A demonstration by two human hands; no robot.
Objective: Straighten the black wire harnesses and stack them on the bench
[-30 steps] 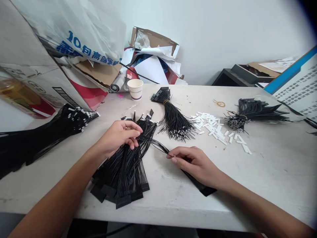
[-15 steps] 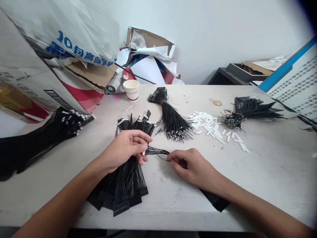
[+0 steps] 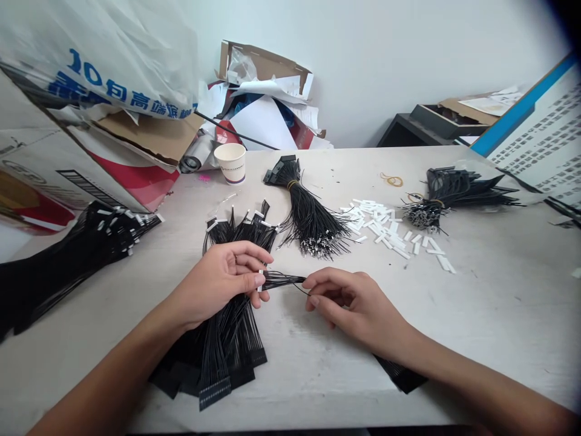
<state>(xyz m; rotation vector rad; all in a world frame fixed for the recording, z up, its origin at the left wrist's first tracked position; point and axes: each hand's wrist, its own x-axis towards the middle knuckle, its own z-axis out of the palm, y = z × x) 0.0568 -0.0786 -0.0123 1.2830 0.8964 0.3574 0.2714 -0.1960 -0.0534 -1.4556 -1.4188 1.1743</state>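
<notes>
My left hand pinches a small white connector between thumb and fingers. From it a bundle of thin black wires, the wire harness, runs across to my right hand, whose fingers are closed around the wires. One wire sags below the others between the hands. The harness's wide black end connector shows under my right forearm. Beneath my left hand lies a pile of similar black harnesses, with white connectors at the far end and black ones near the table's front edge.
Behind the hands lies a banded bundle of black wires. Loose white connectors are scattered to its right, near another banded bundle. A paper cup stands at the back. More harnesses lie left beside a carton.
My right hand's fingers have loosened and spread slightly along the wires. The harness is held straighter between the hands. The whole view has shifted a little.
</notes>
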